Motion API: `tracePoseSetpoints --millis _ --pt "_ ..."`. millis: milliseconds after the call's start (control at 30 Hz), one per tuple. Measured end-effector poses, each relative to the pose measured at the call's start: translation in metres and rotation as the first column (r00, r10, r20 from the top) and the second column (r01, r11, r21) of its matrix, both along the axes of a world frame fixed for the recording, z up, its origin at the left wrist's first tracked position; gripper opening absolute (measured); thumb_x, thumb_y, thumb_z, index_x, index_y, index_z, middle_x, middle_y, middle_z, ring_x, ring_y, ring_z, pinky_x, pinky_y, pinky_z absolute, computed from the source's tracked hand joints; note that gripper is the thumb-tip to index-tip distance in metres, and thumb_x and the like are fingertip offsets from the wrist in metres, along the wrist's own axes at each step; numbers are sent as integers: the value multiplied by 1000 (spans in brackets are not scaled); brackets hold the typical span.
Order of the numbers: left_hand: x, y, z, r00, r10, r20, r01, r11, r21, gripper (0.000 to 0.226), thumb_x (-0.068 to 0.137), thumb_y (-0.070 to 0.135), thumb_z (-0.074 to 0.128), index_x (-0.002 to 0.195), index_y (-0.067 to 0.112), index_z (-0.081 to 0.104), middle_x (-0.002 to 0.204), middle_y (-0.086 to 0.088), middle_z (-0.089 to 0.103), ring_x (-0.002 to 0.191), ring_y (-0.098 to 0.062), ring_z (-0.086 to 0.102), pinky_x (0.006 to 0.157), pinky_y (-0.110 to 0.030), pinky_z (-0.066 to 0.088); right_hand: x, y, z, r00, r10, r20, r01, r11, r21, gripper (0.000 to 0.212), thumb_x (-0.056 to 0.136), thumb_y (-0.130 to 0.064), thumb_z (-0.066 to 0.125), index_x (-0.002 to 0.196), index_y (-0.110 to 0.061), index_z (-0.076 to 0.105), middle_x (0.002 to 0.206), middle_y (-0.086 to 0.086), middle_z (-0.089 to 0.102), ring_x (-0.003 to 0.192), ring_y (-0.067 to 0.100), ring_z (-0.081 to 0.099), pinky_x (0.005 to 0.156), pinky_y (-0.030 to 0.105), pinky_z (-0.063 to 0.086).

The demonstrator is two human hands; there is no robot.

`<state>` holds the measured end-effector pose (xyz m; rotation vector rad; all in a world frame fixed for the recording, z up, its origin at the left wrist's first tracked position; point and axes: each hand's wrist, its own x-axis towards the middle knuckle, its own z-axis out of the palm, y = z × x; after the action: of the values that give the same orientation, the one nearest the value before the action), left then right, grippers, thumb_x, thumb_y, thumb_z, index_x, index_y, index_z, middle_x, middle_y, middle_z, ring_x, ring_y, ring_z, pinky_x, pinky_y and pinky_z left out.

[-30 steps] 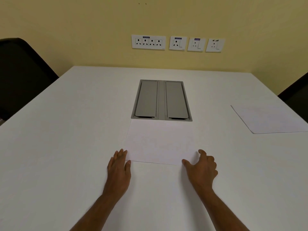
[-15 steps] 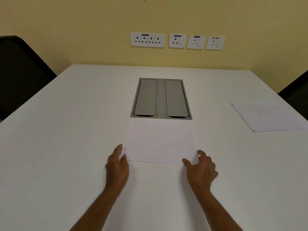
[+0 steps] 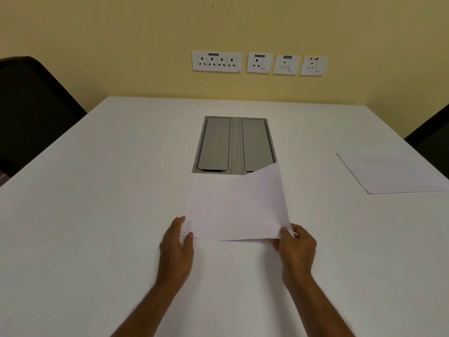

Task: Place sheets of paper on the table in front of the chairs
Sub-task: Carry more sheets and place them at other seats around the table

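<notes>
A white sheet of paper (image 3: 237, 206) lies in the middle of the white table (image 3: 97, 215), its right side lifted off the surface. My right hand (image 3: 295, 246) pinches the sheet's near right corner between thumb and fingers. My left hand (image 3: 177, 244) rests at the near left corner, thumb on the sheet's edge, fingers flat beside it. A second white sheet (image 3: 391, 172) lies flat at the table's right edge, in front of a black chair (image 3: 430, 142).
A grey double-lid cable box (image 3: 234, 144) is sunk into the table's centre, just beyond the lifted sheet. Another black chair (image 3: 31, 110) stands at the left side. Wall sockets (image 3: 258, 63) line the yellow wall behind the table.
My right hand has closed on the sheet's near right corner and raised it, so the far right corner now overlaps the cable box. My left hand stays at the left corner.
</notes>
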<state>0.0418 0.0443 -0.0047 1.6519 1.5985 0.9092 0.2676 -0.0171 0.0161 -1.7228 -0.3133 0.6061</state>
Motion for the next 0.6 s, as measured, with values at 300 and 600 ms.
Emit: tracePoseSetpoints --millis 300,600 --pt "-19 -38 44 895 -176 -410 318 897 309 57 93 8 58 147 13 39 158 -5 28 149 -25 20 120 -45 21 -9 -51 65 942 -17 -335 51 994 92 16 92 3 57 97 -8 67 99 13 72 64 23 75 61 28 55" --pt "-42 -102 157 994 4 114 -35 963 266 56 90 -13 38 128 22 61 156 9 36 142 -12 37 110 -47 41 -25 -124 150 916 18 -400 37 991 130 15 91 4 58 101 -5 67 94 15 72 67 24 74 45 21 53"
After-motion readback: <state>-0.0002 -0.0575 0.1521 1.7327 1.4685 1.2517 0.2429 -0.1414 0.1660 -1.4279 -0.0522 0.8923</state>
